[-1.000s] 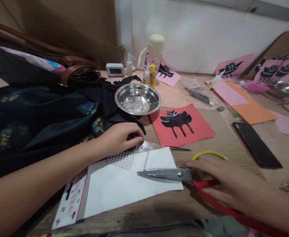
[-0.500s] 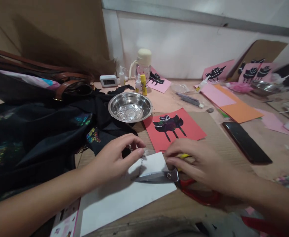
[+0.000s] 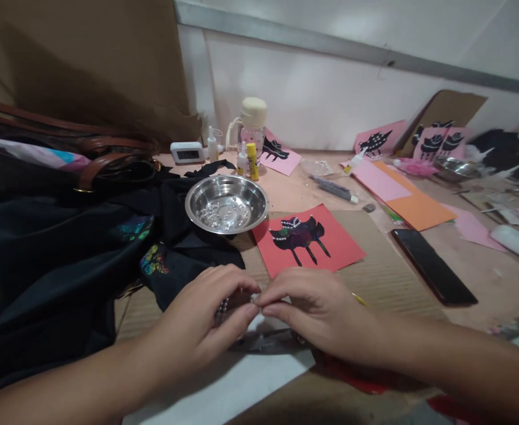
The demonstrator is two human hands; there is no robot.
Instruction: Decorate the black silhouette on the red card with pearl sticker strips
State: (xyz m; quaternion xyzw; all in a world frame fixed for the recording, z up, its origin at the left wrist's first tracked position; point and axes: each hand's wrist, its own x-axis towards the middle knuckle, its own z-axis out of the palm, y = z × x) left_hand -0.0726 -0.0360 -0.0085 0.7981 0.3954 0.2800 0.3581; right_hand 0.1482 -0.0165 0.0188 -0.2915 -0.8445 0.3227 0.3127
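With fingers nearly closed, your left hand and right hand pinch the bead strip over the white sheet, toward the tabletop front edge; it's probably light, bendy, slippery, so hold an end.

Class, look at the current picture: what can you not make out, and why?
All in the head view:
Between the fingertips of the left hand and right hand: any small piece there is too tiny and blurred.
Pearl beads: their number, hidden by the left hand.
Scissors: handles, mostly behind the right hand.
White sheet: near end, cut off by the bottom edge.
Clock: digits too small.
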